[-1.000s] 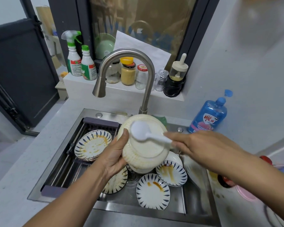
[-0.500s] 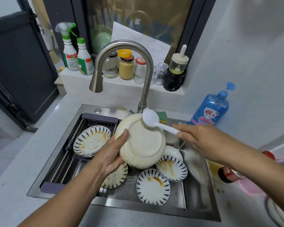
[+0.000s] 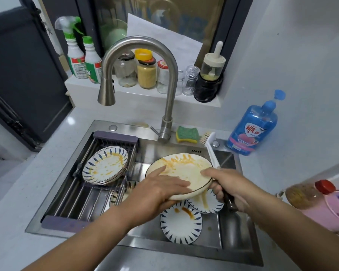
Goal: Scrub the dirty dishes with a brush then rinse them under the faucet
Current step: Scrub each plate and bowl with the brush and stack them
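A pale, speckled worktop (image 3: 18, 192) wraps a square-cornered stainless-steel sink (image 3: 184, 252) whose flat rim runs close to the wall at the back and right. A slatted metal rack (image 3: 80, 194) with grey end bars fills the basin's left half. Steel floor shows only in a strip along the front wall and down the right side. The brushed-steel gooseneck faucet (image 3: 170, 90) arches from the back deck, its spout hanging over the rack's far end.

Over the middle of the basin, below and right of the spout, a person holds a large plate (image 3: 184, 167). It is cream, round, glossy and dark-edged, face up and nearly level, with orange-yellow sauce smeared thickest toward its far rim. The left hand (image 3: 157, 192) grips the near edge, fingers laid over the top. The right hand (image 3: 231, 184) is curled round the brush (image 3: 210, 149), with the thumb pressing on the plate's right rim.

A blue soap bottle (image 3: 252, 130) stands on the worktop by the sink's rear right corner. Sauce-stained stacked plates (image 3: 106, 167), white with blue rays, lean on the rack. Two small plates (image 3: 181, 225) of the same pattern lie on the basin floor, partly under the held one. The brush's white handle slants up to a bristled head beside a green-and-yellow sponge (image 3: 186, 133) on the back deck, and its dark butt pokes out below the fist.
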Motion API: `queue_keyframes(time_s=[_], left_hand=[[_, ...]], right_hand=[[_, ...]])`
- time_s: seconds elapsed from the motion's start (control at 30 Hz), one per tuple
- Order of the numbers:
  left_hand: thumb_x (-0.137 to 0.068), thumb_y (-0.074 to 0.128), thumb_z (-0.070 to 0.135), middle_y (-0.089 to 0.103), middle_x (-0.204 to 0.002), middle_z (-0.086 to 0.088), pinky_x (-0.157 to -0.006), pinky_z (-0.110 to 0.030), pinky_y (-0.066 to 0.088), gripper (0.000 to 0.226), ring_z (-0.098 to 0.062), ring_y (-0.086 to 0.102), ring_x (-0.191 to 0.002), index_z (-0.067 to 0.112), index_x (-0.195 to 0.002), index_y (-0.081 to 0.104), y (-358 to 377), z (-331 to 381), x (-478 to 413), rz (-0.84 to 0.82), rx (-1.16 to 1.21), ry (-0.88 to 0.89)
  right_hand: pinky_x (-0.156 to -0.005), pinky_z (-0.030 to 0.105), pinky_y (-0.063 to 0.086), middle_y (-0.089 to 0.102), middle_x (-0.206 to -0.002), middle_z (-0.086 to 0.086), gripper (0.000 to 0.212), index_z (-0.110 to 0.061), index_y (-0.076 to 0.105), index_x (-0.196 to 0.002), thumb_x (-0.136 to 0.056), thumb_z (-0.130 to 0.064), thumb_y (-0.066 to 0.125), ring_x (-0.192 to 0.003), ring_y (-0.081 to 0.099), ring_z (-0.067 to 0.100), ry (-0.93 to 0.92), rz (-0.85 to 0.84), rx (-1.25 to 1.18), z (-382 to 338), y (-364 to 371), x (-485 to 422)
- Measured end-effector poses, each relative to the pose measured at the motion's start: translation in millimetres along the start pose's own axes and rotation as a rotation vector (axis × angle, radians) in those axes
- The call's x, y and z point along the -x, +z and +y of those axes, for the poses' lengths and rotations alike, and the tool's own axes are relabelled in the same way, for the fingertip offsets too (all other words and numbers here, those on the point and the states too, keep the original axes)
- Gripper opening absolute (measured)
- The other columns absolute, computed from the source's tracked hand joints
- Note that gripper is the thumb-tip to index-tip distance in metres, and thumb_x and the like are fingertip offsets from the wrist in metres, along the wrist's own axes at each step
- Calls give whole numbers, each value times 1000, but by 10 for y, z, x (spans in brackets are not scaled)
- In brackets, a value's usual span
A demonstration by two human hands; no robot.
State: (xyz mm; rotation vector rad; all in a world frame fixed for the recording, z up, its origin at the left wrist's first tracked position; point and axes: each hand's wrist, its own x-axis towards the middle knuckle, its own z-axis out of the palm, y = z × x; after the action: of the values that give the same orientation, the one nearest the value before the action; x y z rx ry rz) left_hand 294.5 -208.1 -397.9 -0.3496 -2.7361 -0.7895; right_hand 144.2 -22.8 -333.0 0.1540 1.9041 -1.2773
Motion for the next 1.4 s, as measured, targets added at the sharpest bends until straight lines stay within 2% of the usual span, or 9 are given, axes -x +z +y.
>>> queue_keyframes(time_s=[0.13,0.23,0.33,0.5,0.73,0.9,1.07,1.23,1.4], left_hand=[[-74,60,84,32,-162,18,-126,-44,2,75,-5,14,-154,50,-140,53,133,17,109,2,98,-263],[-61,66,89,36,-155,21,-119,-33,26,93,-1,31,-144,50,-143,45,259,102,210,229,404,-726],[-69,82,64,64,-129,-3,-92,-37,57,89,-15,66,-106,20,-142,53,394,112,184,321,830,-1196],[-98,64,11,72,-105,-22,-58,-31,62,26,-25,71,-68,-6,-118,57,672,154,60,339,1340,-1554],[-101,50,-5,63,-106,-25,-40,-40,58,26,-41,65,-88,-5,-127,52,1185,-43,102,721,1596,-1837],[-103,44,-6,53,-142,-23,-64,-50,62,40,-45,51,-130,0,-143,49,1450,-377,152,1117,1785,-1948],[-106,42,2,60,-136,-24,-46,-61,53,36,-43,59,-123,-3,-140,53,1620,-689,220,1109,1798,-2012],[-109,40,6,58,-130,-20,-106,-48,46,32,-39,56,-127,0,-137,55,1574,-678,205,1205,1768,-2024],[-103,49,-3,64,-99,-19,-32,-32,50,13,-32,55,-70,-5,-98,62,1641,-780,287,1238,1705,-2047]], right_hand=[[-32,16,31,43,-49,0,16,-10,54,-90,-92,-6,69,-35,36,7,81,16,-176,295,-47,-141],[-33,15,31,42,-48,-2,16,-11,51,-90,-95,-6,65,-35,37,7,66,37,-205,481,-97,-223],[-35,17,32,44,-52,-1,13,-10,54,-92,-95,-9,67,-39,38,8,57,28,-201,591,-136,-300],[-41,22,32,49,-58,2,19,-9,61,-97,-92,-23,74,-45,41,11,34,-39,-48,676,-158,-441],[-41,23,40,53,-54,2,37,-9,66,-92,-92,-45,71,-39,48,15,-229,3,383,616,-82,-577],[-38,23,40,47,-53,-4,38,-10,60,-79,-94,-44,68,-35,46,12,-295,-119,617,692,-21,-664],[-47,39,51,49,-57,-3,41,-16,59,-71,-94,-49,66,-41,47,11,-370,-252,835,806,34,-813],[-53,28,39,49,-57,-4,47,-11,63,-74,-94,-53,64,-49,44,7,-446,-338,996,761,136,-1009],[-47,29,47,57,-66,1,25,-18,74,-95,-81,-37,84,-50,54,16,-311,-504,877,782,221,-1282]])
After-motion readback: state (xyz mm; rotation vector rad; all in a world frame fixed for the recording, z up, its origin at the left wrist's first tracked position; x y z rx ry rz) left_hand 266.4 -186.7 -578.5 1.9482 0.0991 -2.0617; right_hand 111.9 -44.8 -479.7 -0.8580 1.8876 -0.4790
